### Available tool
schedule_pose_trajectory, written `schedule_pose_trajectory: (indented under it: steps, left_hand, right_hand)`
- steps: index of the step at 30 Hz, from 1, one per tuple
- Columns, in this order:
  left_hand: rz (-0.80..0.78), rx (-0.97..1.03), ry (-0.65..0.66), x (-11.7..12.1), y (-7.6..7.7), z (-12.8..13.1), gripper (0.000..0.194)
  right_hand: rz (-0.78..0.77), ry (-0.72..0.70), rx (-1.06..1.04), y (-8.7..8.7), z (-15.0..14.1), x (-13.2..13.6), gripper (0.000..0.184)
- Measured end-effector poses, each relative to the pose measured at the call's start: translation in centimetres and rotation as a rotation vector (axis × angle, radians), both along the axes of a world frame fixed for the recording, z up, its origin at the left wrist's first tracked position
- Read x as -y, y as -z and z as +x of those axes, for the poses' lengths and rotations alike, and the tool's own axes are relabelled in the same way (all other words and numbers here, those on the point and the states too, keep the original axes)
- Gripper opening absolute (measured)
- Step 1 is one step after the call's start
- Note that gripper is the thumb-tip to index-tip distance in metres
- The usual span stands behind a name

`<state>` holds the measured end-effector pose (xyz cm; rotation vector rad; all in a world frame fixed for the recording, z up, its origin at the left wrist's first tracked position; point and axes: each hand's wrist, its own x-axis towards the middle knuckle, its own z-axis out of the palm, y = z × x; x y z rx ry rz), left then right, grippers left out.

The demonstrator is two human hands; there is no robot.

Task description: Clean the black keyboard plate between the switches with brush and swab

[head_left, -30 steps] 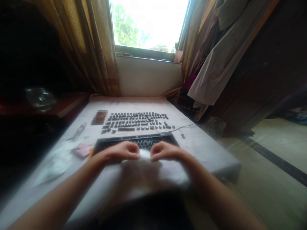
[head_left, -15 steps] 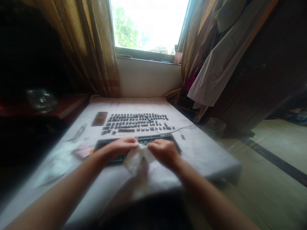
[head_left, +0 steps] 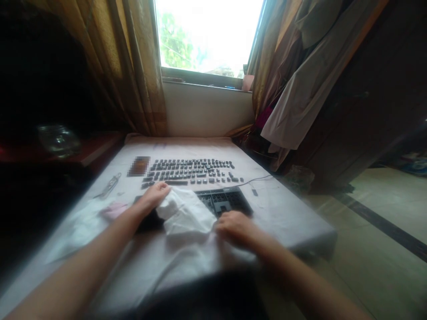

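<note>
A white tissue [head_left: 185,213] lies spread over the left and middle part of a black keyboard frame [head_left: 225,201] on the table. My left hand [head_left: 155,195] pinches the tissue's far left corner. Nearer to me, my right hand [head_left: 235,227] grips its near right edge, fingers curled. Rows of loose black keycaps [head_left: 191,170] lie on the cloth beyond the keyboard.
The table [head_left: 293,213] is covered with a pale cloth and ends at the right above a tiled floor. At the left lie a metal tool [head_left: 110,185], a pink item [head_left: 113,209] and crumpled plastic [head_left: 78,226]. Curtains and a window stand behind.
The tissue was bunched between both hands near me. Now it is pulled open across the keyboard, my left hand having moved away and left, my right hand toward me.
</note>
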<state>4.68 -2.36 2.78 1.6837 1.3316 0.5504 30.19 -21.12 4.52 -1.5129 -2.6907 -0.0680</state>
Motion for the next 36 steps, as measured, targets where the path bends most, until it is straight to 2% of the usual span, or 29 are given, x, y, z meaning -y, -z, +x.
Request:
schedule_pose_trajectory:
  steps: [3, 7, 11, 14, 17, 20, 23, 28, 31, 34, 36]
  left_hand:
    - [0.111, -0.144, 0.003, -0.6, 0.1, -0.1, 0.039]
    - [0.289, -0.308, 0.022, -0.5, -0.9, -0.5, 0.037]
    - [0.473, -0.401, 0.021, 1.4, -1.9, -1.9, 0.031]
    - [0.538, -0.452, 0.07, 3.9, -1.8, -3.4, 0.024]
    - [0.545, -0.486, 0.141, 6.4, -0.9, -4.4, 0.023]
    - [0.549, -0.501, 0.179, 8.0, 0.1, -4.6, 0.021]
    - [0.555, -0.503, 0.196, 8.4, 0.6, -4.2, 0.018]
    - [0.549, -0.499, 0.244, 8.2, 0.5, -3.8, 0.017]
    - [0.547, -0.511, 0.251, 8.3, 0.3, -3.8, 0.016]
    - [0.54, -0.53, 0.257, 8.2, 0.3, -3.9, 0.015]
    - [0.537, -0.542, 0.265, 8.0, 0.4, -3.9, 0.015]
  right_hand:
    - [-0.037, 0.087, -0.041, -0.7, -0.5, -1.0, 0.024]
    - [-0.05, 0.272, -0.149, -1.4, -1.2, -3.7, 0.026]
    - [-0.073, 0.448, -0.266, -0.9, -1.9, -7.0, 0.016]
    - [-0.105, 0.502, -0.337, -0.1, -2.4, -8.9, 0.014]
    - [-0.145, 0.508, -0.379, 0.2, -2.8, -9.8, 0.02]
    - [-0.183, 0.484, -0.394, 0.2, -3.0, -10.0, 0.029]
    - [-0.198, 0.465, -0.397, 0.1, -3.0, -10.1, 0.035]
    - [-0.217, 0.427, -0.392, -0.1, -2.5, -10.1, 0.044]
    - [-0.232, 0.406, -0.366, -0.2, -2.4, -10.0, 0.037]
    - [-0.257, 0.389, -0.317, -0.1, -2.6, -10.0, 0.02]
    - [-0.269, 0.378, -0.286, 0.1, -2.8, -10.2, 0.018]
